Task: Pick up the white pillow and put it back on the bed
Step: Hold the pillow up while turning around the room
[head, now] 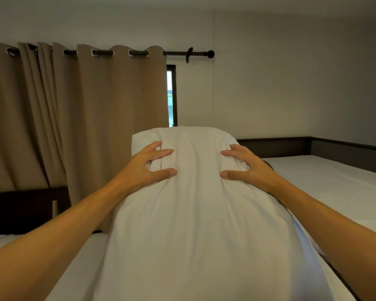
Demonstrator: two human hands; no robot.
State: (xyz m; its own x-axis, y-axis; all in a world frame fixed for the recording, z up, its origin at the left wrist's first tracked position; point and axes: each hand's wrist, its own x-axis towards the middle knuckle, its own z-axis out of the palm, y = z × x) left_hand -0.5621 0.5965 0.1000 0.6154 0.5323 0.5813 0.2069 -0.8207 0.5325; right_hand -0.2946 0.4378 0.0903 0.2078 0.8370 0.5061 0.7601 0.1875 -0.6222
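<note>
Head view has you holding the pillow [195, 213] up in front of you, over the near edge of the bed [326, 179]. It stands on end, its far end high against the curtain [74, 118] and wall. Whether its lower end rests on the mattress you cannot tell; it runs out of the bottom of the view.

Your left hand [143, 168] and right hand [250, 166] clamp its upper part from either side. On both, the fingers are spread and curled, with thumbs pressed into the near face, bunching the cover into folds between them. You are gripping loose cloth and some filling.

Expect it to be light and very soft: it sags and bulges below your hands, so it will flop rather than hold shape. The cotton-like cover looks dry, not slippery, and nothing about it is fragile. A hold on the two long sides, as you have now, likely controls it best; gripping cover alone may let the filling slide down inside.

Open mattress lies to the right, a likely place to lay it flat.
</note>
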